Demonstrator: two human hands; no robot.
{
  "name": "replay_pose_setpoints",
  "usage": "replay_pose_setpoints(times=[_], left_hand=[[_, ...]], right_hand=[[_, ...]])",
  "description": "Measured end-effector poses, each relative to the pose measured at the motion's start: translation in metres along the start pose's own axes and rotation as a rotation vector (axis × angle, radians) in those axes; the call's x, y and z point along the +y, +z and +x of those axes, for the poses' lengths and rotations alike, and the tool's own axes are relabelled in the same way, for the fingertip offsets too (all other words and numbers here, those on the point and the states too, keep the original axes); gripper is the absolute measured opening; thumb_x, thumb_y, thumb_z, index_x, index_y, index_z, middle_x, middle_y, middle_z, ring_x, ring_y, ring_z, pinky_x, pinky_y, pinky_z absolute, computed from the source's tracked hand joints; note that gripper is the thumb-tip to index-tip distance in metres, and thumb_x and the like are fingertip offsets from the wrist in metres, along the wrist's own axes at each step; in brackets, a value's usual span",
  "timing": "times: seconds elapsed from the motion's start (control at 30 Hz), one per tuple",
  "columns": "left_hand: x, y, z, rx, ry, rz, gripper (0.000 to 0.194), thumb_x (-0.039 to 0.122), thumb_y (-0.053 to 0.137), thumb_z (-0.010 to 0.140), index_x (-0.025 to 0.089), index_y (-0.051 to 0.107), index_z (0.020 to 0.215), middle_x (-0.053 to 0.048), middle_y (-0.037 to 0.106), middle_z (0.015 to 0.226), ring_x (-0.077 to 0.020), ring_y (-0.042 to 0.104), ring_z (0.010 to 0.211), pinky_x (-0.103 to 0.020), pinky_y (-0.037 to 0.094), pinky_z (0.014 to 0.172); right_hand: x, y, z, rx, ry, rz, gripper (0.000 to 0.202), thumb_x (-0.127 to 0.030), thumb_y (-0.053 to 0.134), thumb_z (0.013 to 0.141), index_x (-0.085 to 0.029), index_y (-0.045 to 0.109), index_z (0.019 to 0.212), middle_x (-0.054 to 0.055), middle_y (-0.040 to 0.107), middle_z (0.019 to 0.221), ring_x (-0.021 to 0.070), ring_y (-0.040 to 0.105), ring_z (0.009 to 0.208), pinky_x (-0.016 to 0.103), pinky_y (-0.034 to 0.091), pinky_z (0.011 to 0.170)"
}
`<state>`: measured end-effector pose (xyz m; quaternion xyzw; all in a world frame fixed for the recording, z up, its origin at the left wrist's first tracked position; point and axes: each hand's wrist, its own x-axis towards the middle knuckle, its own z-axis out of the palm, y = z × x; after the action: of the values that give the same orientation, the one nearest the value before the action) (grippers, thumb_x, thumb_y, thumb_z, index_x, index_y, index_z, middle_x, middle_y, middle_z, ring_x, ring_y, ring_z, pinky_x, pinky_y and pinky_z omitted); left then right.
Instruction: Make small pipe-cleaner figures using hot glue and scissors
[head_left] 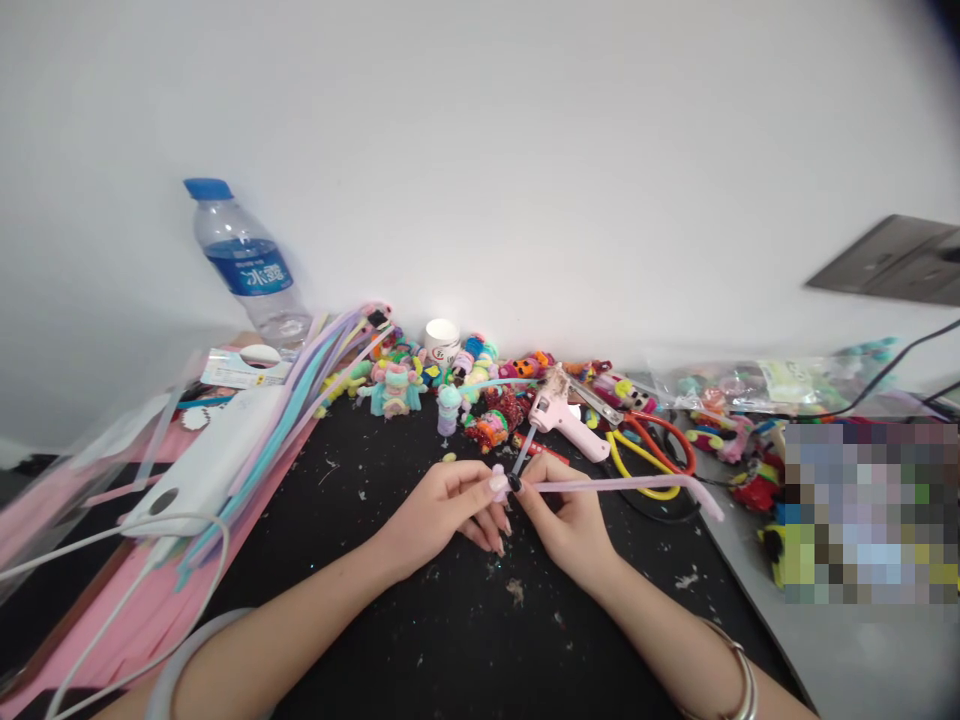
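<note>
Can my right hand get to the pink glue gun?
Probably yes: the pink glue gun is just beyond the right hand, its handle uncovered, though the hand may need to release the pink fuzzy stem first.

The bottle (251, 265) stood near the far left corner of the surface (420, 640), behind pipe cleaners (279, 452) along the left edge. Figurines (396, 388) lined the far edge, with the glue gun (559, 412) before them.

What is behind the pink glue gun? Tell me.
Behind the glue gun, toward the white wall, lie colourful fuzzy figures. Part of a metal tool shows just past its handle. Whatever its body covers cannot be seen.
</note>
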<state>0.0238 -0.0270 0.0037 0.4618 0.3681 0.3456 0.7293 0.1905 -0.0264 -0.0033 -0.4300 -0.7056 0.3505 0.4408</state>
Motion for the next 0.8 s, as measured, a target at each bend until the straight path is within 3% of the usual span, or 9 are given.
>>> replay_pose_setpoints(times=[0.27,0.4,0.5,0.6,0.8], left_hand=[[-0.0014,0.0020,-0.0017,-0.005,0.097,0.010,0.031,0.038,0.055,0.083,0.014,0.049,0.063,0.004,0.052,0.049,-0.0064,0.048,0.042,-0.017,0.041,0.044],[-0.0018,0.0018,-0.0023,-0.101,0.061,-0.072,0.028,0.036,0.053,0.084,0.015,0.047,0.066,0.005,0.049,0.048,-0.0054,0.043,0.040,-0.015,0.037,0.041],[-0.0004,0.0011,-0.0007,-0.095,0.042,-0.050,0.030,0.040,0.049,0.085,0.016,0.047,0.067,0.004,0.050,0.050,-0.0070,0.046,0.041,-0.018,0.040,0.043],[0.0019,-0.0001,-0.0005,0.001,0.129,0.190,0.032,0.041,0.044,0.087,0.015,0.051,0.070,0.001,0.054,0.058,-0.0090,0.050,0.046,-0.021,0.043,0.047],[0.0004,-0.0022,-0.0057,0.215,0.389,0.831,0.012,0.029,0.060,0.077,0.017,0.058,0.077,0.001,0.056,0.065,-0.0109,0.053,0.056,-0.021,0.041,0.053]], right_hand=[[-0.0033,0.0003,0.0008,-0.042,0.030,0.042,0.025,-0.028,0.053,0.085,-0.017,0.048,0.063,-0.003,0.046,0.058,0.0112,0.041,0.053,0.023,0.034,0.051],[-0.0038,0.0003,0.0000,-0.097,0.049,0.101,0.027,-0.032,0.050,0.086,-0.017,0.049,0.063,-0.002,0.046,0.058,0.0117,0.042,0.055,0.024,0.035,0.052],[-0.0035,-0.0014,-0.0001,-0.119,0.014,0.063,0.030,-0.031,0.046,0.088,-0.017,0.048,0.062,-0.002,0.046,0.058,0.0118,0.041,0.055,0.024,0.034,0.053],[-0.0029,-0.0034,0.0012,-0.064,-0.030,-0.004,0.029,-0.027,0.044,0.088,-0.017,0.046,0.061,-0.002,0.043,0.057,0.0110,0.038,0.053,0.023,0.032,0.051],[-0.0026,-0.0027,0.0007,-0.018,-0.073,-0.155,0.028,-0.018,0.045,0.085,-0.019,0.039,0.058,-0.004,0.038,0.054,0.0095,0.033,0.049,0.022,0.027,0.047]])
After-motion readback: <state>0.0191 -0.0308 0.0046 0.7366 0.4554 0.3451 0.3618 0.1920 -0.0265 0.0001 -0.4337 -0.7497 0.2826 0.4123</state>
